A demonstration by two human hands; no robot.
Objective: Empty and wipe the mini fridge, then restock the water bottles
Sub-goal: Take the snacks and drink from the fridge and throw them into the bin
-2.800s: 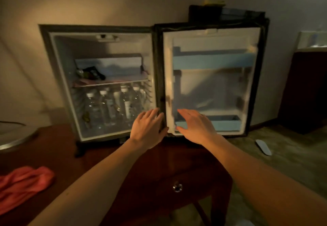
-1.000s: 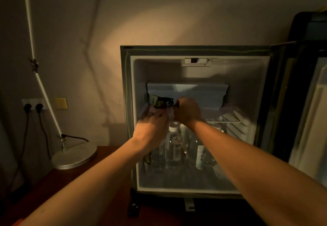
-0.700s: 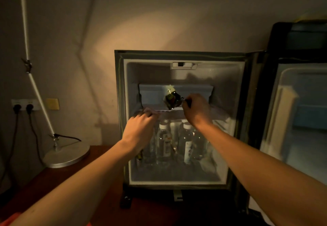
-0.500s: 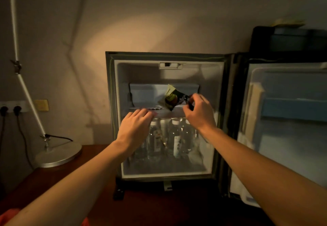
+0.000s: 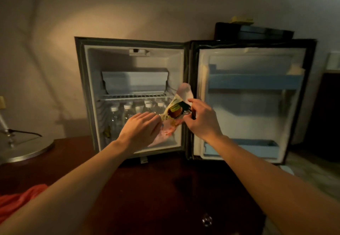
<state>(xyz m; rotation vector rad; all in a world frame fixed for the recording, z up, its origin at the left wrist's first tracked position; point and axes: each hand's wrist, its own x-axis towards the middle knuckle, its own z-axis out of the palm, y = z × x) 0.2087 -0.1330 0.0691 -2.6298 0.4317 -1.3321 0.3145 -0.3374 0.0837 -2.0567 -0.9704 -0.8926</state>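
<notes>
The mini fridge [image 5: 132,60] stands open on a dark wooden table, its door [image 5: 253,106] swung to the right with bare shelves. Several water bottles [image 5: 128,113] stand on the fridge floor under a wire shelf [image 5: 134,96] that now holds nothing. My right hand [image 5: 202,120] pinches a dark and yellow snack packet [image 5: 174,110] in front of the fridge opening, together with a pale pink packet [image 5: 184,92] behind it. My left hand [image 5: 141,128] is beside the packet with straight fingers, its fingertips at another pinkish wrapper [image 5: 165,133]. Whether it grips that wrapper is hidden.
A red cloth [image 5: 16,198] lies at the table's left front edge. A round metal lamp base [image 5: 24,148] sits at the left. The wooden table [image 5: 156,188] has a drawer knob [image 5: 207,220] at the front. A dark box [image 5: 257,31] sits above the door.
Both hands reached onto the wire shelf, and my right hand pulled the snack packets out. The hands now sit lower, in front of the opening, and the shelf is bare.
</notes>
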